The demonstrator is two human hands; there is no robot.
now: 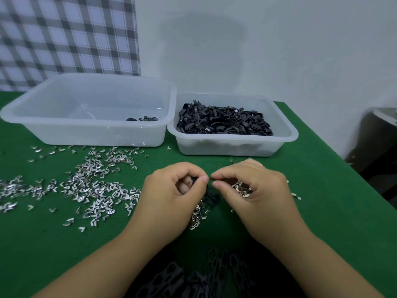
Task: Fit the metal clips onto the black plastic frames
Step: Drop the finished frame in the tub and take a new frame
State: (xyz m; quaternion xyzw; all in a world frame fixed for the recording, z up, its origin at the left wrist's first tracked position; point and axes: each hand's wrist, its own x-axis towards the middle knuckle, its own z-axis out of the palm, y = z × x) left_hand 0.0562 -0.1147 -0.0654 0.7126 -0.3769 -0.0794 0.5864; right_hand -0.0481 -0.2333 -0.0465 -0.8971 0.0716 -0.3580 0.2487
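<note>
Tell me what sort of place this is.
Probably a small hand-assembly workbench, perhaps in a home workshop. Loose metal clips lie scattered over the green table, and a clear tub is heaped with black plastic frames, beside a larger tub that is nearly empty.

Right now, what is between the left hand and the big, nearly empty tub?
In the head view, loose metal clips lie scattered on the green cloth between the left hand and the big tub.

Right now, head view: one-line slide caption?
Left hand pinches a black plastic frame, right hand holds metal clips, over a green table strewn with loose clips; large bin and frame-filled bin behind.
</note>
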